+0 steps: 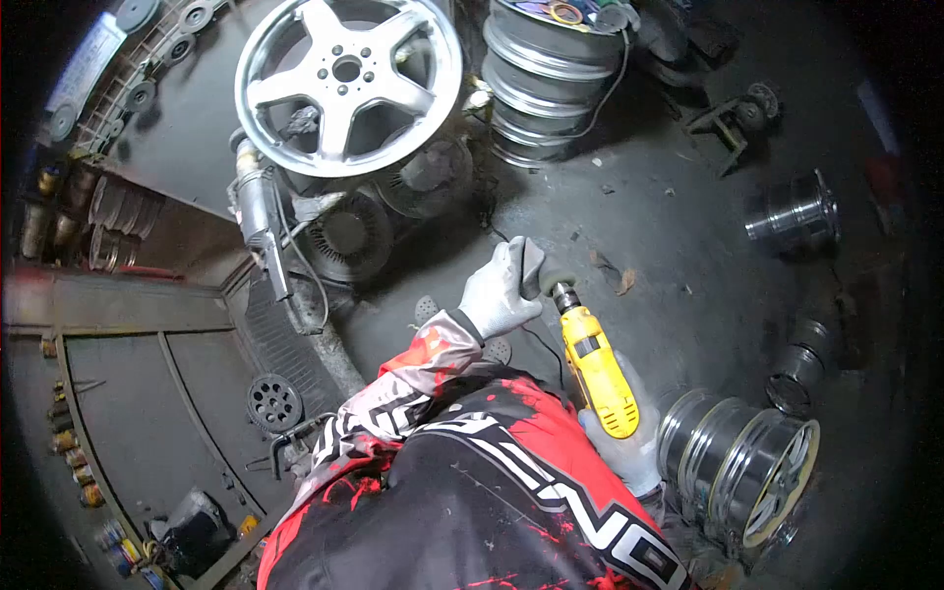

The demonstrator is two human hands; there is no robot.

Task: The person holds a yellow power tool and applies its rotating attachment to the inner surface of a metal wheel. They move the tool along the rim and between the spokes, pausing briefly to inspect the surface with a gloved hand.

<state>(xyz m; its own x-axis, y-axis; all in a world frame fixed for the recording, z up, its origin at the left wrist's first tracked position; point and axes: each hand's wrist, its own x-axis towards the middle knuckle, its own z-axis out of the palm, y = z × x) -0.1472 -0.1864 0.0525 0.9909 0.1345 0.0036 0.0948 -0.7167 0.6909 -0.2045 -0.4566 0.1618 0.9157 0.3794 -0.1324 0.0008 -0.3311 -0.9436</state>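
Note:
My right hand [629, 442], in a light grey glove, is wrapped round the grip of a yellow power drill [600, 374]. The drill points up and away from me, with a small round pad [558, 279] at its chuck. My left hand [497, 295], also gloved, is closed with a dark grey flat piece [529, 267] at its fingers, right beside the pad. I cannot tell whether this piece is sandpaper or cloth. A dark cord runs across the floor below the left hand.
A silver five-spoke wheel rim [433, 88] lies at the upper left beside a grey angle grinder [258, 206]. Stacked rims [546, 88] stand at the back. More rims [728, 462] lie at the right, near a small metal stand [723, 133]. Shelves hold cans [84, 472] at left.

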